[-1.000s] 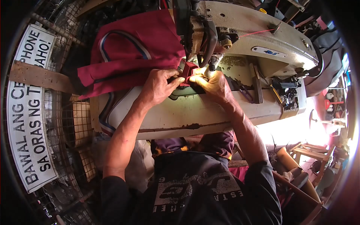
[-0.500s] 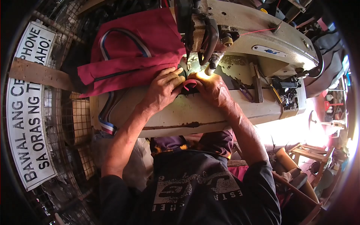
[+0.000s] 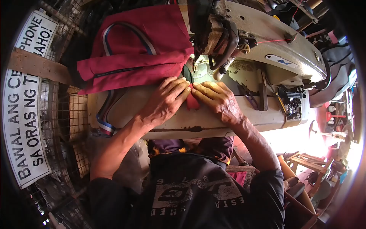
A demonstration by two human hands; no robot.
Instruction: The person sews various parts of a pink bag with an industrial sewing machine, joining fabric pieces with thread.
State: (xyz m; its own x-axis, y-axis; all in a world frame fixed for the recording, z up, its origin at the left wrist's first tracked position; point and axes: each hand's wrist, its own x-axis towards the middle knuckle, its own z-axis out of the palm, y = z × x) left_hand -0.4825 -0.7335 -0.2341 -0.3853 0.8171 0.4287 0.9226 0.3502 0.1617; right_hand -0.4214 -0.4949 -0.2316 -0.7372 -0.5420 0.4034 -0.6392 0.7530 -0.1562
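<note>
A red fabric strip [image 3: 193, 100] hangs over the near side of the sewing machine bed, its upper end between my two hands. My left hand [image 3: 167, 98] is closed, fingertips pressed at the strip's left edge and on a dark green piece of cloth [image 3: 187, 74]. At the strip's right edge, my right hand [image 3: 218, 98] has its fingers pressed together; the thumb is hidden beneath. The maroon fabric bag [image 3: 133, 45], with a dark zipper and a striped strap [image 3: 134, 29], lies to the left. Just beyond my fingertips is the lit needle area of the sewing machine [image 3: 263, 28].
Snips [image 3: 248, 97] and a metal bar [image 3: 263, 91] lie on the bed at right, near a bobbin winder [image 3: 292, 100]. Striped strap hangs over the left edge. A wire grille [image 3: 78, 114] with a lettered sign [image 3: 24, 103] stands at far left.
The red strip was curled up between my hands and now hangs flat toward me. My right hand has drawn back from the needle area, fingers straighter. The view has shifted slightly.
</note>
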